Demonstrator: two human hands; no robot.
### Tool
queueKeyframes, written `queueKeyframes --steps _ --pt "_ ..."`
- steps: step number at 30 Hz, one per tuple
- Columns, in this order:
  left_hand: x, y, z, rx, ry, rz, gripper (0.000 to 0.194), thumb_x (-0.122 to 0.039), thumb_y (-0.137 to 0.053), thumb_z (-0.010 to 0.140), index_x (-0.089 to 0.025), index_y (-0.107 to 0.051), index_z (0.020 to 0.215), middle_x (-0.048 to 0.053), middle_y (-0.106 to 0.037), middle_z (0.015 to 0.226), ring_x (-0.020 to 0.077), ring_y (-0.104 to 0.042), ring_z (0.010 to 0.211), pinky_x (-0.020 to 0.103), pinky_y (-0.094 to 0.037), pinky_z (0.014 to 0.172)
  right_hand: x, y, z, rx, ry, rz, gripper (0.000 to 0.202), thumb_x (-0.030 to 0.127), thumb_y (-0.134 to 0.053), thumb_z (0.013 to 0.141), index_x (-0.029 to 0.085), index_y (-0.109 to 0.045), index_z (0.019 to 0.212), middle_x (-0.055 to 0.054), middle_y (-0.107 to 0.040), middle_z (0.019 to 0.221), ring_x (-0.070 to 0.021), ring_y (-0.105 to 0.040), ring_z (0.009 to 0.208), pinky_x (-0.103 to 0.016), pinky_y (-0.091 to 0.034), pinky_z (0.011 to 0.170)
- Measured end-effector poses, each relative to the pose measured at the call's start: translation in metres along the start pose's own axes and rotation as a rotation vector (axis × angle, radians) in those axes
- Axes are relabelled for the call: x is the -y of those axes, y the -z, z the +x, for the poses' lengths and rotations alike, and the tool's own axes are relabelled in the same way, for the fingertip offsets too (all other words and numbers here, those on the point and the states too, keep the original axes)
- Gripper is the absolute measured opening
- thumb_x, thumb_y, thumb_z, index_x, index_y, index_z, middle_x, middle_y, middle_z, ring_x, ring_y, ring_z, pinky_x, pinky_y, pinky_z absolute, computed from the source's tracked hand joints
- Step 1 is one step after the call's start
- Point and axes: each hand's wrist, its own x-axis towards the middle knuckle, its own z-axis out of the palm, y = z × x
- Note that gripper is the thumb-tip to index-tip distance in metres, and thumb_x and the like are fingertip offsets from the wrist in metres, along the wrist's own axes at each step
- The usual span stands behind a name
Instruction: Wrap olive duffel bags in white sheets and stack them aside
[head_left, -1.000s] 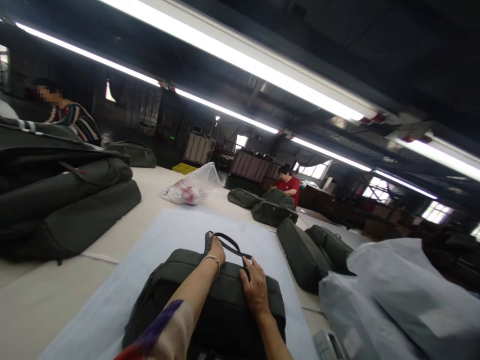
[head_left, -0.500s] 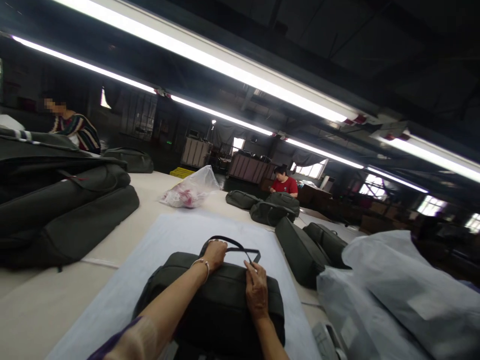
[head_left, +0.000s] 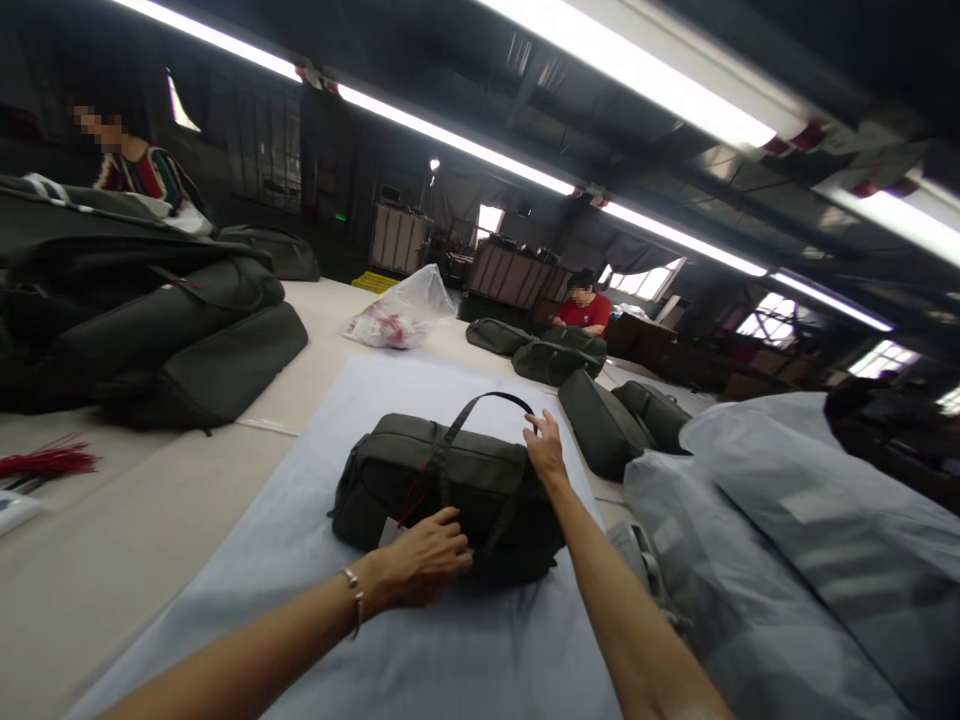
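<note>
A dark green fabric bag (head_left: 420, 440) stands upright before me on a pale sheet (head_left: 322, 610), its strap handle (head_left: 495, 396) arching above it. My left hand (head_left: 427, 560) is at the bag's lower front, fingers curled together; whatever is under them is hidden. Beside it, a red string (head_left: 411, 498) and a pale tag (head_left: 388, 531) hang on the bag's front. My right hand (head_left: 546, 445) is at the right end of the handle, fingers apart and touching or very close to the strap.
Dark bags (head_left: 217, 340) are piled at left, near a bundle of red strings (head_left: 52, 459). A clear plastic bag (head_left: 405, 310) lies beyond the sheet. More dark bags (head_left: 600, 425) and plastic-wrapped bags (head_left: 780, 560) are at right. Two people (head_left: 589, 312) (head_left: 142, 170) work farther back.
The bag sits farther from me and now shows its front with the red string and tag. My left hand has left the handle for the bag's lower front; my right hand has risen beside the handle.
</note>
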Motion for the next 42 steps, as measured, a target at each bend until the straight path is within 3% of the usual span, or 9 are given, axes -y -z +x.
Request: queueKeyframes --steps 4,8,10,13,18,23,29,36,42 --pt "-0.003 -0.022 -0.004 -0.037 0.080 -0.027 0.049 -0.014 -0.055 0.082 -0.020 -0.049 0.131 0.005 -0.062 0.107 0.0215 -0.055 0.108 0.041 -0.018 0.122 0.031 0.006 0.007 0.146 0.017 -0.023 0.017 0.032 -0.066 0.075 0.018 -0.074 0.082 -0.010 -0.065 0.119 -0.0252 -0.055 0.117 -0.045 -0.037 0.108" --pt "0.007 -0.028 0.001 -0.004 0.188 -0.048 0.056 -0.015 -0.059 0.081 -0.023 -0.047 0.135 0.005 -0.059 0.115 0.0226 -0.051 0.117 0.044 -0.013 0.124 0.045 0.037 -0.052 0.164 0.073 0.055 0.028 0.034 -0.060 0.085 0.020 -0.070 0.107 -0.009 -0.064 0.123 -0.0211 -0.057 0.115 -0.038 -0.044 0.101" --pt "0.010 -0.031 0.005 -0.006 0.180 -0.031 0.055 -0.016 -0.059 0.082 -0.023 -0.046 0.135 0.005 -0.058 0.115 0.0227 -0.050 0.118 0.044 -0.012 0.124 0.043 0.064 -0.108 0.233 0.037 0.137 0.031 0.038 -0.059 0.088 0.021 -0.069 0.111 -0.007 -0.069 0.112 -0.0189 -0.064 0.101 -0.035 -0.050 0.092" --pt "0.012 -0.034 0.007 -0.036 0.163 -0.003 0.052 -0.019 -0.060 0.083 -0.021 -0.047 0.134 0.005 -0.058 0.113 0.0236 -0.050 0.116 0.045 -0.013 0.124 0.025 0.112 -0.216 0.306 -0.290 0.192 0.033 0.045 -0.063 0.086 0.018 -0.072 0.102 -0.005 -0.072 0.086 -0.0181 -0.067 0.080 -0.033 -0.055 0.079" --pt "0.012 -0.038 0.007 -0.089 0.163 -0.010 0.047 -0.023 -0.060 0.084 -0.022 -0.051 0.130 0.006 -0.059 0.109 0.0255 -0.051 0.115 0.048 -0.016 0.123 -0.015 0.184 -0.401 -0.117 -1.024 0.167 0.053 0.061 -0.077 0.062 0.015 -0.072 0.090 -0.008 -0.072 0.075 -0.0230 -0.068 0.069 -0.035 -0.056 0.066" --pt "0.011 -0.042 0.009 -0.121 0.155 -0.030 0.044 -0.025 -0.060 0.084 -0.019 -0.053 0.127 0.008 -0.060 0.108 0.0269 -0.052 0.114 0.050 -0.017 0.122 -0.015 0.183 -0.517 -0.259 -1.452 0.485 0.057 0.052 -0.087 0.051 0.018 -0.070 0.093 -0.012 -0.074 0.096 -0.0293 -0.071 0.093 -0.042 -0.058 0.079" --pt "0.006 -0.040 0.009 -0.102 0.190 0.002 0.043 -0.026 -0.059 0.083 -0.019 -0.054 0.125 0.008 -0.060 0.110 0.0271 -0.052 0.115 0.050 -0.016 0.122 -0.006 0.139 -0.524 -0.369 -1.419 0.823 0.049 0.044 -0.086 0.060 0.019 -0.066 0.097 -0.008 -0.073 0.095 -0.0246 -0.071 0.094 -0.040 -0.056 0.086" --pt "0.004 -0.038 0.017 -0.072 0.232 0.085 0.044 -0.030 -0.060 0.079 -0.015 -0.057 0.120 0.009 -0.060 0.106 0.0283 -0.053 0.115 0.048 -0.015 0.121 0.003 0.135 -0.514 -0.394 -1.354 0.899 0.040 0.040 -0.086 0.063 0.020 -0.061 0.088 0.000 -0.069 0.079 -0.0166 -0.068 0.076 -0.028 -0.054 0.068" --pt "0.003 -0.034 0.021 -0.010 0.252 0.170 0.045 -0.033 -0.060 0.079 -0.015 -0.056 0.120 0.008 -0.060 0.108 0.0287 -0.053 0.113 0.048 -0.018 0.119 -0.002 0.123 -0.512 -0.412 -1.280 0.882 0.041 0.043 -0.085 0.060 0.022 -0.059 0.084 -0.001 -0.068 0.082 -0.0186 -0.065 0.080 -0.031 -0.054 0.068"
